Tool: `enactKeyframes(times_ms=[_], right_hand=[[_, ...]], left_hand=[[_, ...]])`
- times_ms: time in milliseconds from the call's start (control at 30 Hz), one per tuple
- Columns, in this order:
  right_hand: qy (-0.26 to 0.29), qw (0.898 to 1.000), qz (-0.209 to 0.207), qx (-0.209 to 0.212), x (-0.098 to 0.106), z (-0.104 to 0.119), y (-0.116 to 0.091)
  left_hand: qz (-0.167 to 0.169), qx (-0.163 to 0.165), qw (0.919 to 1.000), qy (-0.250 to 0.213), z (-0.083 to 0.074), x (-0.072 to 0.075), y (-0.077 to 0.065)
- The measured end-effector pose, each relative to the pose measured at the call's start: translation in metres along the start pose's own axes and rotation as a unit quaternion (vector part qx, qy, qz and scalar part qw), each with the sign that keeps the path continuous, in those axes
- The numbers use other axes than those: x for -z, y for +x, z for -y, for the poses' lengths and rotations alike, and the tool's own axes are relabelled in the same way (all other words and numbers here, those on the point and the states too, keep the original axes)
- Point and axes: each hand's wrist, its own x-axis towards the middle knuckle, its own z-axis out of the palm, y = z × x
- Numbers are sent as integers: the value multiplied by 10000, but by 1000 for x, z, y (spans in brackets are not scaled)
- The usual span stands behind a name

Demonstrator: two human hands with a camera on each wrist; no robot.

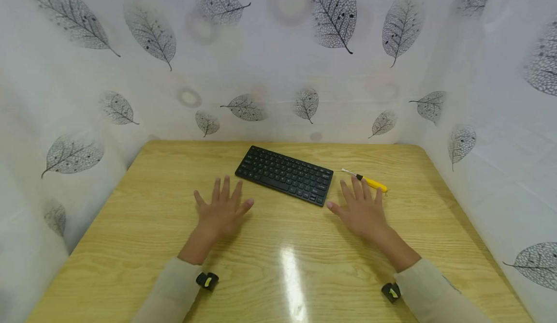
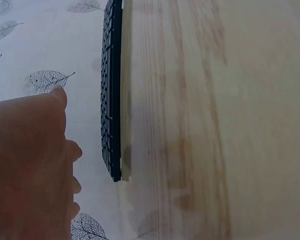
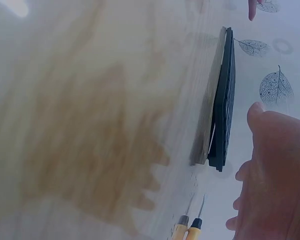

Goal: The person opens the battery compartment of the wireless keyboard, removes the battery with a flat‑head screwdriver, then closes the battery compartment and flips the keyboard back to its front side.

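A black keyboard (image 1: 285, 175) lies slanted on the wooden table, its right end nearer to me. My left hand (image 1: 221, 214) is held palm down with fingers spread, left of the keyboard's near side and holding nothing. On the other side, my right hand (image 1: 363, 214) is spread the same way, its thumb close to the keyboard's right corner. Beyond the right fingertips lies a screwdriver (image 1: 376, 184) with a yellow handle and metal shaft; the fingers overlap part of it in the head view. The right wrist view shows the screwdriver (image 3: 194, 230) below the keyboard (image 3: 222, 110), apart from the hand.
Light wood grain covers the table (image 1: 130, 231), which carries a bright glare streak near its front. White curtains (image 1: 270, 62) with a grey leaf print hang behind it and along both sides. Small black devices (image 1: 208, 281) sit at both sleeve cuffs.
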Motion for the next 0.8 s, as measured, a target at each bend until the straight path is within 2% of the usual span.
enactKeyframes(times_ms=[567, 800], right_hand=[[50, 10000, -72, -27, 1, 1, 3], [151, 9998, -151, -50, 2, 1, 5]], left_hand=[[96, -36, 9998, 165, 0, 3, 5], [-58, -107, 9999, 27, 3, 5, 8]])
